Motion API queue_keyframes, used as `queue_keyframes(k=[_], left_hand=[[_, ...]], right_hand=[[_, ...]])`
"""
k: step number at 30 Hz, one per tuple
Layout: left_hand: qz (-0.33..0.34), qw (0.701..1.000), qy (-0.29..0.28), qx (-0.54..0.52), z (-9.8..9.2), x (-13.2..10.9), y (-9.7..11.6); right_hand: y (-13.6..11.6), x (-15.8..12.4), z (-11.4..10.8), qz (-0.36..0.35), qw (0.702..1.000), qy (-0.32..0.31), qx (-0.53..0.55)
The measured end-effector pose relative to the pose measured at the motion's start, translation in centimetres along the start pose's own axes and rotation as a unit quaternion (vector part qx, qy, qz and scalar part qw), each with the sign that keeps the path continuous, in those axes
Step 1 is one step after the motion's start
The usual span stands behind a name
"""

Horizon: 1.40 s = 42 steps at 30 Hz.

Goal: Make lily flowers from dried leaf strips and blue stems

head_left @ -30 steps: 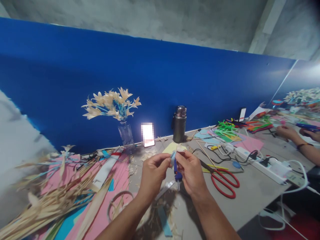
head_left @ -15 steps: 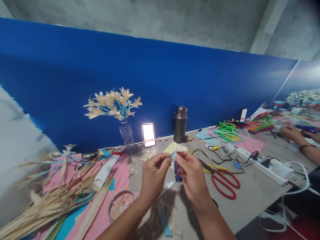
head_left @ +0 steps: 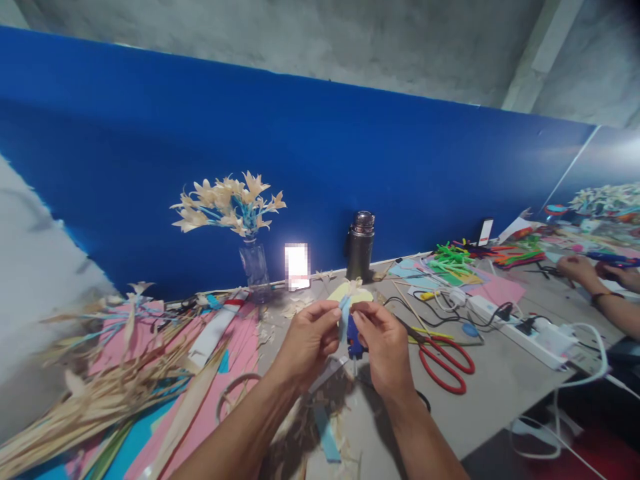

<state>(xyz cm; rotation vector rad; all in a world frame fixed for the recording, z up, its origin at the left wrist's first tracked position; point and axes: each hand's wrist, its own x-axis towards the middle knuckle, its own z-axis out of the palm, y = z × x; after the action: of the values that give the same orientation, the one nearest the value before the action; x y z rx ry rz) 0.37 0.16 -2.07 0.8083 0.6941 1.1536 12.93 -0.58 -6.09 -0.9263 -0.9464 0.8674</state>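
In the middle of the head view, my left hand [head_left: 313, 333] is closed, thumb and fingers pinching a light blue paper strip [head_left: 345, 313] that hangs downward. Close beside it my right hand [head_left: 383, 340] is closed in a pinch at the base of a small pale husk flower [head_left: 355, 288]; its fingertips hide the exact grip. Beneath and behind the hands lies a blue glue gun [head_left: 355, 339], partly covered by my right hand. Yellow paper [head_left: 367, 295] lies just beyond the fingertips. Another light blue strip [head_left: 327, 435] rests among husk scraps between my forearms.
Red-handled scissors [head_left: 447, 363] lie right of my right hand, near a white power strip [head_left: 520, 333] with cords. A thermos [head_left: 361, 248], lit phone [head_left: 297, 267] and bottle of husk flowers [head_left: 255, 270] stand along the blue wall. Dried husks [head_left: 100, 407] cover the left. Another person's hands [head_left: 577, 272] are far right.
The light blue strip now hangs lower and shows more of its length between my hands. My left fingers have curled in. The view has shifted slightly.
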Motion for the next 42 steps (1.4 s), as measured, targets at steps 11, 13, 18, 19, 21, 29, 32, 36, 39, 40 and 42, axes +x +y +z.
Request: queue_keyframes(k=[11, 13, 18, 19, 21, 29, 32, 36, 39, 40, 42], left_hand=[[0.024, 0.998, 0.031, 0.039, 0.0, 0.0, -0.2], [0.027, 0.998, 0.039, 0.037, 0.1, 0.1, -0.3], [0.02, 0.996, 0.02, 0.082, 0.0, -0.1, -0.6], [0.023, 0.994, 0.018, 0.101, 0.0, -0.2, -0.6], [0.067, 0.984, 0.03, 0.163, 0.1, -0.6, -0.5], [0.169, 0.934, 0.047, 0.311, 0.1, -0.5, -0.2], [0.011, 0.981, 0.013, 0.193, -0.7, 0.2, 0.0], [0.061, 0.979, 0.033, 0.191, -1.1, 0.2, 0.8], [0.109, 0.965, 0.013, 0.237, -0.7, -0.3, 1.3], [0.118, 0.961, 0.015, 0.249, -0.5, -0.4, 1.4], [0.129, 0.953, 0.031, 0.272, -0.3, -0.6, 1.5]], right_hand=[[0.0, 0.0, 0.8, 0.082, 0.994, -0.02, 0.074], [0.2, 0.0, 0.8, 0.081, 0.994, -0.017, 0.075], [0.4, 0.1, 0.8, 0.073, 0.995, -0.001, 0.072], [0.4, 0.2, 0.8, 0.071, 0.994, 0.015, 0.078], [0.4, 0.4, 0.8, 0.061, 0.993, 0.047, 0.088], [-0.1, 0.4, -0.1, 0.046, 0.998, 0.03, 0.017], [-0.2, 0.1, -0.3, 0.047, 0.999, -0.007, 0.005], [-0.3, -0.3, -0.4, 0.032, 0.998, -0.054, -0.021], [-0.7, -0.7, -0.1, 0.012, 0.995, -0.085, -0.047], [-0.9, -0.9, 0.0, 0.007, 0.994, -0.092, -0.054], [-1.4, -1.1, 0.4, 0.006, 0.993, -0.098, -0.068]])
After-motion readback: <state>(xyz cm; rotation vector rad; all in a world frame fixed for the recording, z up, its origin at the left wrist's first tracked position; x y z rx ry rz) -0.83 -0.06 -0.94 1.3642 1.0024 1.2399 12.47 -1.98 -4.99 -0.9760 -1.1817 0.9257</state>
